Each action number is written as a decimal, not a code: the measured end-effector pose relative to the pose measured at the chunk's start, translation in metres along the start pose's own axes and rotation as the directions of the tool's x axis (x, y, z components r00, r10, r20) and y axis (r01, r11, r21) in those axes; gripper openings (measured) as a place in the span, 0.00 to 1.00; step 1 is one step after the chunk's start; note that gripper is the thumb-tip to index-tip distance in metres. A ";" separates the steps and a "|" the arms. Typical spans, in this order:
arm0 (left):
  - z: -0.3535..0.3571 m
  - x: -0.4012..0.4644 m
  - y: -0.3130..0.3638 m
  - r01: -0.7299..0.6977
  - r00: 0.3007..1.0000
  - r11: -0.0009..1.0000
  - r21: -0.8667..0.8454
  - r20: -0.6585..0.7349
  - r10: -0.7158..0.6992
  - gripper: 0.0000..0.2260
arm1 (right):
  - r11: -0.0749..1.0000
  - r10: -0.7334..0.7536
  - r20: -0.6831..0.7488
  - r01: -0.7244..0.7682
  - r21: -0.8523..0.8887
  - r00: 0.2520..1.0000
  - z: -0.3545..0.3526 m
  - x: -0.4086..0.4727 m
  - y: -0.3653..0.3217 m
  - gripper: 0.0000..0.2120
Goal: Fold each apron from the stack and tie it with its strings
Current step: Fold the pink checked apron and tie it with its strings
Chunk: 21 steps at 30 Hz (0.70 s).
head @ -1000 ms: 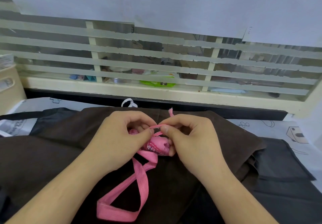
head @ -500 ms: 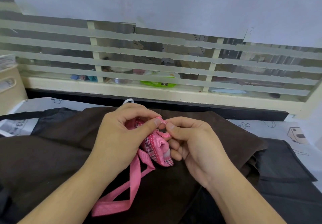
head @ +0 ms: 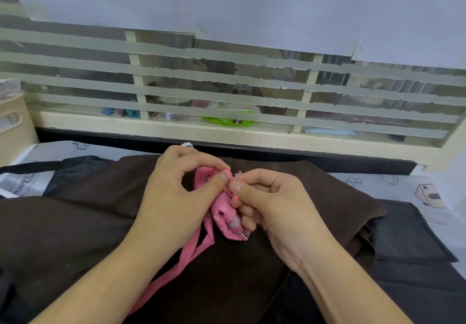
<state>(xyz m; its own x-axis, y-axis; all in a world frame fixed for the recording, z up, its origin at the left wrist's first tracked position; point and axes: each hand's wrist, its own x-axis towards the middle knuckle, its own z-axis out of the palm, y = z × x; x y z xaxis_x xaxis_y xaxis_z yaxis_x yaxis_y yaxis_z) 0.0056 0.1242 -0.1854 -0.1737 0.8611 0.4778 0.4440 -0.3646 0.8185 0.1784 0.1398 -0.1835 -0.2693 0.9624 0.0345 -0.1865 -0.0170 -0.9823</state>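
Head view, apron: small pink bundle (head: 228, 220) betw. both hands, above brown apron stack (head: 75, 223).
Left hand (head: 176, 197) grip: pinches string end (head: 227, 172).
Right hand (head: 272, 202) grip: pinches same string.
Risk: string may slip, knot loosens, bundle unfolds.

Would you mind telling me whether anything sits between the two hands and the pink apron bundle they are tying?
Nothing visible does. The left hand and right hand both pinch the pink string at the top of the folded pink apron, in direct contact, above the brown cloth.
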 end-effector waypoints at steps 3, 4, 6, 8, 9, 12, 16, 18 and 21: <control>-0.002 0.001 -0.001 0.040 0.999 0.992 -0.118 0.021 -0.038 0.09 | 0.998 -0.018 0.001 0.018 -0.061 1.000 -0.001 0.000 0.002 0.04; -0.001 0.001 0.000 0.058 0.998 0.985 -0.160 0.040 -0.052 0.08 | 0.998 -0.019 -0.003 0.019 -0.059 1.000 -0.001 0.000 0.003 0.04; -0.001 0.000 0.002 0.077 0.996 0.980 -0.185 0.062 -0.067 0.07 | 0.999 -0.015 -0.021 0.014 -0.041 1.000 -0.001 0.000 0.005 0.05; -0.001 -0.001 0.005 0.097 0.992 0.969 -0.225 0.097 -0.077 0.06 | 0.999 -0.012 -0.045 0.011 -0.033 0.999 -0.001 0.000 0.006 0.05; -0.002 -0.001 0.007 0.118 0.989 0.960 -0.256 0.120 -0.089 0.06 | 0.999 -0.014 -0.058 0.012 -0.031 0.998 -0.001 0.000 0.006 0.05; -0.003 -0.001 0.008 0.143 0.981 0.950 -0.277 0.163 -0.101 0.05 | 0.998 -0.029 -0.081 0.025 -0.050 0.996 -0.002 0.001 0.008 0.05; -0.003 0.002 0.006 0.133 0.982 0.973 -0.190 0.155 -0.104 0.04 | 0.997 -0.028 -0.102 0.020 -0.079 0.994 0.000 0.001 0.011 0.05; -0.005 0.004 0.003 0.108 0.982 0.989 -0.097 0.164 -0.091 0.05 | 0.998 -0.019 -0.119 0.011 -0.062 0.993 0.000 0.001 0.011 0.05; -0.006 0.006 -0.004 0.049 0.988 0.999 0.011 0.146 -0.050 0.12 | 1.000 -0.017 -0.127 0.014 -0.025 0.992 -0.001 0.002 0.010 0.07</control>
<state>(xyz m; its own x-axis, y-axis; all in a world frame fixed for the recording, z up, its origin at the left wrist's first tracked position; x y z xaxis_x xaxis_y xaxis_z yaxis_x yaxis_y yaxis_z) -0.0024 0.1287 -0.1838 -0.0660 0.9207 0.3846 0.4449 -0.3179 0.8373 0.1765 0.1417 -0.1938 -0.1439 0.9892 0.0279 -0.1666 0.0035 -0.9860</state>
